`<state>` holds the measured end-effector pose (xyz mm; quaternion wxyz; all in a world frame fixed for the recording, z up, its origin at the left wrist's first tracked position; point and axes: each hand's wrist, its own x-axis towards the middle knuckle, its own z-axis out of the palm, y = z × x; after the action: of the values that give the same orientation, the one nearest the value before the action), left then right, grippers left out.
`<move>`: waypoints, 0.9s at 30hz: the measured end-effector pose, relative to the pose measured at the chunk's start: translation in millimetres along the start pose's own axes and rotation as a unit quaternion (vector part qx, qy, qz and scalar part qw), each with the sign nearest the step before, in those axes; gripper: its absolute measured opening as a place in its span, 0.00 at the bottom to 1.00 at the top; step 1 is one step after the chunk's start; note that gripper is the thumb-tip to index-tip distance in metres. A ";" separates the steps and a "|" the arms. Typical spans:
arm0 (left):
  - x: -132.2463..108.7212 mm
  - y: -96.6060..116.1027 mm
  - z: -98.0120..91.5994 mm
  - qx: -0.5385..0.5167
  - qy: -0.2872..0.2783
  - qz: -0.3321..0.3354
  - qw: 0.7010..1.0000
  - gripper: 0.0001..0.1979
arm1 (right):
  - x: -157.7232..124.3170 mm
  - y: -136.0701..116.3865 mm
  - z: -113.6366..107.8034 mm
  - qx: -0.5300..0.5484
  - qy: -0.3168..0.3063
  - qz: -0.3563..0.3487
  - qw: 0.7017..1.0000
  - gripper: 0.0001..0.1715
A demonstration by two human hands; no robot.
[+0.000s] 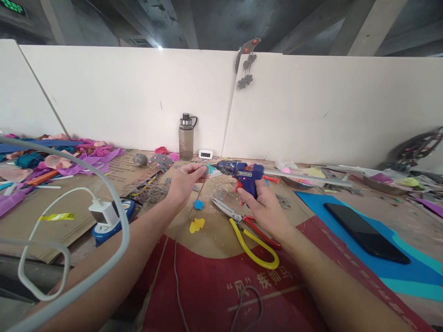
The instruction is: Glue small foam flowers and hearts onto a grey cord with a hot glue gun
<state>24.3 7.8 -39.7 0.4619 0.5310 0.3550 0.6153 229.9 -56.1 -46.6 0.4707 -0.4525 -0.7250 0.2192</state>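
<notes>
The left hand (187,182) presents a small teal piece (210,169) at its fingertips, thumb and forefinger pressed together on it, above the cardboard work surface (214,244). The right hand (265,203) is closed around the grip of a blue glue gun (251,174); the fingers wrap the handle near the red trigger, though whether the trigger is depressed cannot be told. The governing relation is that between the gun's nozzle (217,165) and the teal piece: the gun's long axis lies nearly level across the view, nozzle toward the left hand, with the clear glue stick (308,176) extending out of the rear on the right. The piece sits directly ahead of the nozzle, at the right-hand side of the left fingertips. Nozzle and piece are at least very close; contact cannot be confirmed at this size. The left hand is the nearer to the piece, being the one that holds it; the right is set back by the length of the barrel. Below the two hands, scissors (236,216) lie with blades directed up and left, and a blue flower shape (198,204) and yellow shapes (197,225) rest flat nearby, untouched by either hand.
</notes>
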 end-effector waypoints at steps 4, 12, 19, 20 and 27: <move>-2.3 0.7 1.8 0.017 0.001 0.006 1.000 0.10 | -0.1 0.9 1.0 -0.008 0.005 0.002 1.000 0.19; -5.3 4.4 4.2 0.023 0.007 0.017 1.000 0.11 | -0.7 7.0 2.4 -0.080 0.028 -0.022 0.996 0.19; -5.3 1.7 3.7 0.035 0.009 0.023 0.999 0.11 | -0.7 6.3 3.0 -0.104 0.039 -0.032 0.993 0.20; -5.1 1.4 3.3 0.036 0.006 0.025 0.999 0.11 | -0.6 5.9 2.8 -0.103 0.039 -0.033 0.993 0.20; -4.3 1.8 2.4 0.041 -0.003 0.032 0.999 0.10 | -1.4 6.3 1.8 -0.112 0.038 -0.035 0.992 0.21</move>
<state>26.3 3.0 -38.9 0.4209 0.5620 0.3613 0.6136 231.4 -53.9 -52.8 0.4520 -0.4850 -0.7416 0.1026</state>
